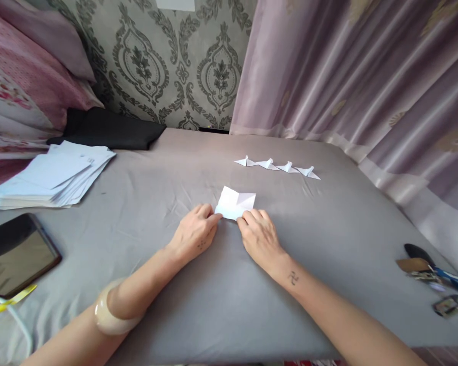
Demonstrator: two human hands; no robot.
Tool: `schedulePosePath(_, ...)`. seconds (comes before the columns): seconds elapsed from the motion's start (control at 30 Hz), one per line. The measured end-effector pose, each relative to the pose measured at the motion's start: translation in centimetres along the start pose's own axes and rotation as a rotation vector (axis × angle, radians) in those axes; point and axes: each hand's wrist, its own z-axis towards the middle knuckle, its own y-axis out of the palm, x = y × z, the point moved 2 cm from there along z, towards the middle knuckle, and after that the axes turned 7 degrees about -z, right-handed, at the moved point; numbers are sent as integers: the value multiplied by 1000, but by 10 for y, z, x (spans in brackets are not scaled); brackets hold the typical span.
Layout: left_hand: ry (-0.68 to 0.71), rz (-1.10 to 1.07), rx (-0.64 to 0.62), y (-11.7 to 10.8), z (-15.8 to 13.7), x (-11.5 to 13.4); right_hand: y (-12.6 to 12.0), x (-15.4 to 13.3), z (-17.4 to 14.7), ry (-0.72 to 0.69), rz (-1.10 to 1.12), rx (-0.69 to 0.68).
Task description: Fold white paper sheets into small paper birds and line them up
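Observation:
A small piece of white paper (234, 203) with creases and a notch in its far edge lies at the middle of the grey cloth surface. My left hand (197, 226) pinches its near left corner. With its fingers curled, my right hand (258, 231) grips the near right edge. The fingertips partly cover the paper's near edge. Beyond the paper stand several folded white paper figures (269, 163) in a row, pointed at their ends.
At the left lie a stack of paper sheets (53, 173), a dark tablet (19, 254) and a white cable (19, 320). A folded black cloth (110, 129) rests behind them. Keys (423, 275) and small items sit at the far right, near the curtain (351, 71).

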Motion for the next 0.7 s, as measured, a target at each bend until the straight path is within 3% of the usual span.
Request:
schedulePosePath(0.2, -100, 91, -187, -1, -6, 16, -9, -11, 6, -27, -37, -88)
schedulePosePath(0.37, -166, 104, -244, -1, -8, 21, -8, -6, 17, -62, 9, -139)
schedulePosePath(0.53, -238, 21, -216, -4, -8, 21, -2, -3, 25, -114, 28, -133)
schedulePosePath(0.7, -322, -202, -62, 0, -2, 0, 1, -4, 29, -55, 98, -109)
